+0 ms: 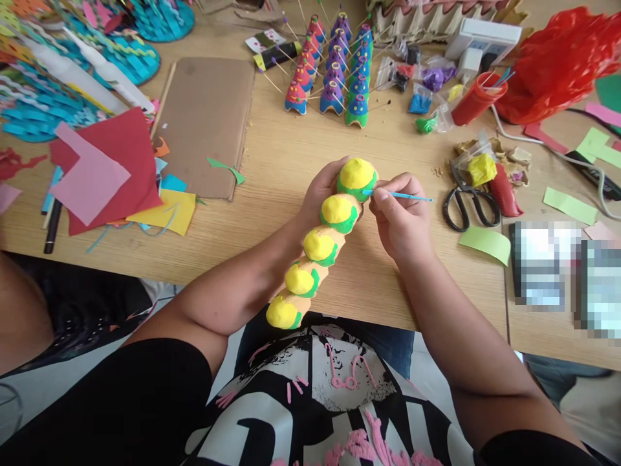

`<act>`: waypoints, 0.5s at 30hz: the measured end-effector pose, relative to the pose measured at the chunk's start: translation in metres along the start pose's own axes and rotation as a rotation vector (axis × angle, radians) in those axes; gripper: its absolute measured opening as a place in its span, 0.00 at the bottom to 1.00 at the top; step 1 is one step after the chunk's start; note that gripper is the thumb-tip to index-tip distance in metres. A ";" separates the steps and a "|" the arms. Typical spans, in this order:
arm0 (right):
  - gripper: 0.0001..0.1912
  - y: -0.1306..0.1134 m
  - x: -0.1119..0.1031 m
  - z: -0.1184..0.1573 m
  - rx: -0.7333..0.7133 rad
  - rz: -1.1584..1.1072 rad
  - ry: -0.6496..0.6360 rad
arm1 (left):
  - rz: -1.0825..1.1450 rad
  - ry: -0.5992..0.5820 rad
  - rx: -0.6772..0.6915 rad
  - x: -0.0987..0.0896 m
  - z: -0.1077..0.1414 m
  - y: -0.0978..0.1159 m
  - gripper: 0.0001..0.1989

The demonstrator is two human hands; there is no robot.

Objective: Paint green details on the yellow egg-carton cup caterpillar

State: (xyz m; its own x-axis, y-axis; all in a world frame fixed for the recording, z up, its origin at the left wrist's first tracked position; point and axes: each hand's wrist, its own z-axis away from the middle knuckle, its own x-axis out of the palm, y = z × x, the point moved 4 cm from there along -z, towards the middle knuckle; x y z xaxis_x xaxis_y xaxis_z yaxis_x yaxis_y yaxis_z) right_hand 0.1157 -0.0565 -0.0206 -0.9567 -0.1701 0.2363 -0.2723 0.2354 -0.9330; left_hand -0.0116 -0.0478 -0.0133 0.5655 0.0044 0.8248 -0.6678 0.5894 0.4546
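Note:
My left hand [324,188] is closed round the far end of an egg carton strip [319,247], partly hidden behind it. The strip slants down toward my chest. Its several bumps are capped with yellow clay, with green clay along their lower sides and bare cardboard between them. In my right hand [402,210] a thin blue modelling tool [400,195] is pinched between thumb and fingers. The tool's tip touches the green clay on the farthest bump.
Three finished-looking clay-covered strips with pins [332,90] stand at the back. Scissors [471,197], a red cup [478,100] and bagged clay lie right. A cardboard sheet [204,123], coloured paper [109,168] and blue woven pieces lie left. A red plastic bag [557,65] sits back right.

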 end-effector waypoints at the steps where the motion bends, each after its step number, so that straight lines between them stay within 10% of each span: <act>1: 0.22 -0.001 0.000 0.000 0.002 -0.009 -0.009 | -0.012 -0.005 0.003 -0.001 0.000 0.000 0.17; 15: 0.25 -0.004 0.002 0.001 -0.001 0.053 0.043 | -0.062 0.087 0.047 -0.005 -0.003 0.000 0.17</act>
State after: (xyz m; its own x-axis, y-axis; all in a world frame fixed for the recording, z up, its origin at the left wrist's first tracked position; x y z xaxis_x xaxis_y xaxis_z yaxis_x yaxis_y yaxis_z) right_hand 0.1148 -0.0593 -0.0165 -0.9732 -0.1164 0.1982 -0.2214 0.2435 -0.9443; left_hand -0.0130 -0.0451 -0.0184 0.6452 0.0403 0.7630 -0.6507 0.5523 0.5211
